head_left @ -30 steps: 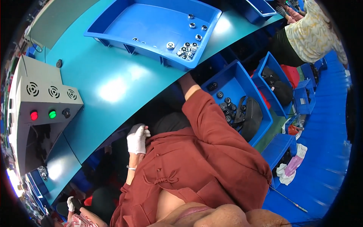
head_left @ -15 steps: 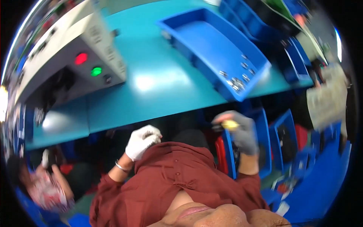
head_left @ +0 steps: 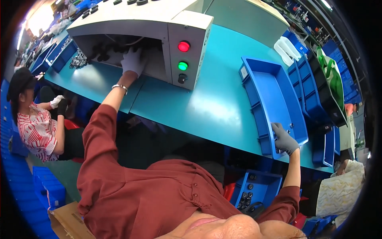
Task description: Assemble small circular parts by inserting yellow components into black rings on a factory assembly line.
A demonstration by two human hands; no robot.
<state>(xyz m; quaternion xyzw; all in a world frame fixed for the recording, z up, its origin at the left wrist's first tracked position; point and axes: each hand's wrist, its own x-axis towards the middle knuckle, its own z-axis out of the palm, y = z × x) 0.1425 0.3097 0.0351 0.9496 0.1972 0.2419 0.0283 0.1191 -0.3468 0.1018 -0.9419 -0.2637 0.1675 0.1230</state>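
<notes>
My left hand (head_left: 133, 63), in a white glove, reaches into the dark opening of a cream and grey box-shaped machine (head_left: 175, 55). Shadow hides its fingertips and whatever they touch. Dark parts and a thin cable show faintly inside. On the right, my right hand (head_left: 285, 139), in a grey glove, is down in the near end of a long blue tray (head_left: 258, 105). One finger stretches forward and the others bend downward, partly hidden. A few small shiny metal pieces (head_left: 291, 126) lie on the tray floor beside it.
The machine front carries a red light (head_left: 184, 46), a green light (head_left: 182, 65) and a black knob (head_left: 182, 78). Stacked blue bins (head_left: 308, 89) stand right of the tray. Below the table edge is a bin of black round parts (head_left: 248, 187). A co-worker (head_left: 38, 123) sits at left.
My left hand has gone from my lap up into the machine. My right hand has moved from below the table edge into the blue tray. The view has swung left.
</notes>
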